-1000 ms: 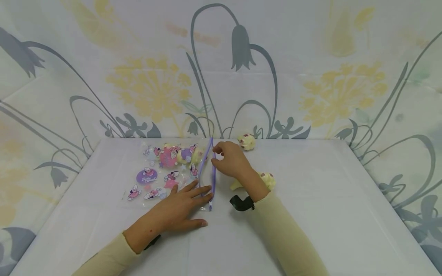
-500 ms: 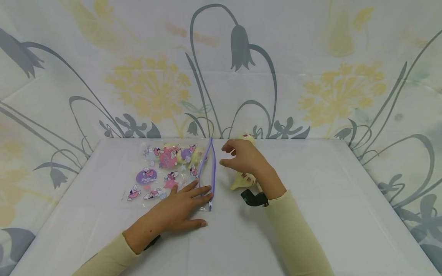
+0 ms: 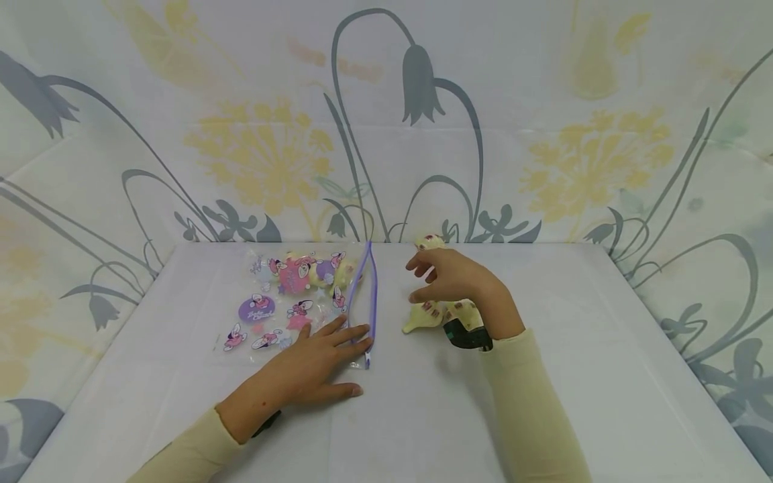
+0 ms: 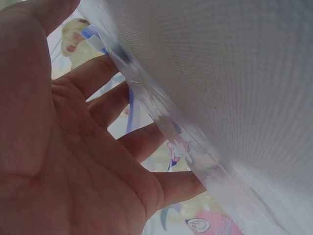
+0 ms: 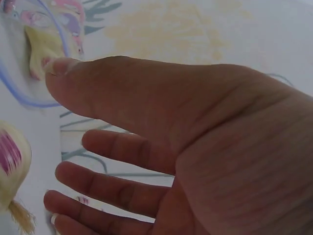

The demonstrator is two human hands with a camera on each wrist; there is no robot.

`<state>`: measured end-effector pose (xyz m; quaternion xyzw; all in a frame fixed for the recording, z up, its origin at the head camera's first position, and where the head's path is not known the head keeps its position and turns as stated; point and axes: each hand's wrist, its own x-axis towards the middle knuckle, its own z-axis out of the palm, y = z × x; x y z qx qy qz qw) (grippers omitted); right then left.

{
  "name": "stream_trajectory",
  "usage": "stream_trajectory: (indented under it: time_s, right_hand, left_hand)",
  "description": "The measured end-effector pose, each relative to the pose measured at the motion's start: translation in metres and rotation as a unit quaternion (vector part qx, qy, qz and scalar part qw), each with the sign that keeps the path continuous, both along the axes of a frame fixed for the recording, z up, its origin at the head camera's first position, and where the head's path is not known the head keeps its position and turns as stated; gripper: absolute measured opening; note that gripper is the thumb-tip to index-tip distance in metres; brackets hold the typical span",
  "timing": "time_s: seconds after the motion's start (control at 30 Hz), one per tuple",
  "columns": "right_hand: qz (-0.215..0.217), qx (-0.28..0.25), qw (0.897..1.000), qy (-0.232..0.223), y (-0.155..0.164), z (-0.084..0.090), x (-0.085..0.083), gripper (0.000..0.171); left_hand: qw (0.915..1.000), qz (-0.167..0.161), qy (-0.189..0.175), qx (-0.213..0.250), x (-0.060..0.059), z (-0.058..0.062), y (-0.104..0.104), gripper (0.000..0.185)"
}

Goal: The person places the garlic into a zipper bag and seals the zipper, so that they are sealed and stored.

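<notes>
A clear zip bag (image 3: 284,295) printed with pink and purple cartoon stickers lies flat on the white table (image 3: 574,335), its purple zip edge (image 3: 370,295) gaping on the right side. My left hand (image 3: 314,365) lies flat with straight fingers on the bag's near right corner, fingers (image 4: 122,103) spread against the plastic. My right hand (image 3: 447,278) hovers open, fingers (image 5: 112,147) loosely spread, just above a small yellow toy with dark red spots (image 3: 431,315). A second small yellow toy (image 3: 427,241) peeks out behind the right fingertips. Yellow shapes show inside the bag.
Floral fabric with grey and yellow flowers (image 3: 386,121) rises as a backdrop behind and to both sides of the table. White tabletop stretches to the right of my right arm and in front of both sleeves.
My right hand has let go of the bag's zip edge and moved right, ending open above the yellow toy. The left hand has stayed pressed on the bag.
</notes>
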<state>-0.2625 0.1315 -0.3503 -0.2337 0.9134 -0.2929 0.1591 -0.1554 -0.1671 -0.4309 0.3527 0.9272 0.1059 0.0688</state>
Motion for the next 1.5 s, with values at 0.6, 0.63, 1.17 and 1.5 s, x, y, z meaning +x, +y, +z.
stream_trajectory:
  time_s: [0.6, 0.63, 1.17, 1.5]
  right_hand:
    - [0.05, 0.038, 0.992, -0.107, 0.022, -0.016, -0.012, 0.052]
    - [0.052, 0.041, 0.992, -0.108, 0.022, -0.016, -0.012, 0.051]
    - [0.067, 0.034, 0.992, -0.104, 0.019, -0.023, -0.013, 0.044]
    - [0.068, 0.026, 0.992, -0.103, 0.017, -0.023, -0.013, 0.039]
  left_hand:
    - [1.0, 0.002, -0.005, -0.001, -0.002, -0.003, 0.0, 0.079]
    - [1.0, 0.002, -0.005, -0.002, -0.002, -0.003, 0.0, 0.079]
    - [1.0, 0.005, -0.006, -0.001, -0.002, -0.002, 0.001, 0.079]
    - [1.0, 0.004, -0.004, -0.001, -0.002, -0.002, 0.0, 0.079]
